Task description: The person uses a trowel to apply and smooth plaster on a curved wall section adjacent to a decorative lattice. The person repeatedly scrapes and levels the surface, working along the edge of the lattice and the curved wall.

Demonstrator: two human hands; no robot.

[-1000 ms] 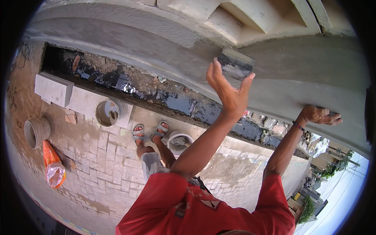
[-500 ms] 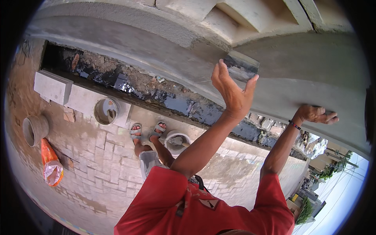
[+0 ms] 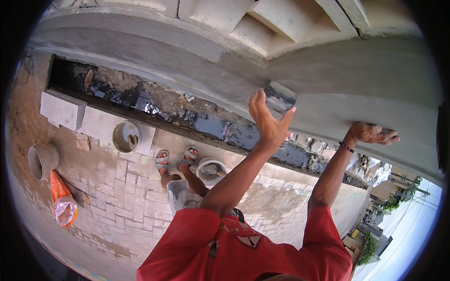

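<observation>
My left hand grips a flat rectangular plastering float between thumb and fingers, its dark face smeared with grey. The float lies against the grey plastered wall, near the lip where the upper face meets the lower band. Farther right, my right hand rests on the lower plaster band with its fingers stretched out and holds nothing. A dark beaded band circles that wrist. The float's underside is hidden.
Below the wall runs an open drain with dark water and rubble. On the paving beside it stand a bucket with a tool, a round bucket, another bucket, concrete blocks and an orange sack.
My left hand has slid the float down the wall, toward the lower band. My right hand stays on the plaster, and the view has shifted slightly.
</observation>
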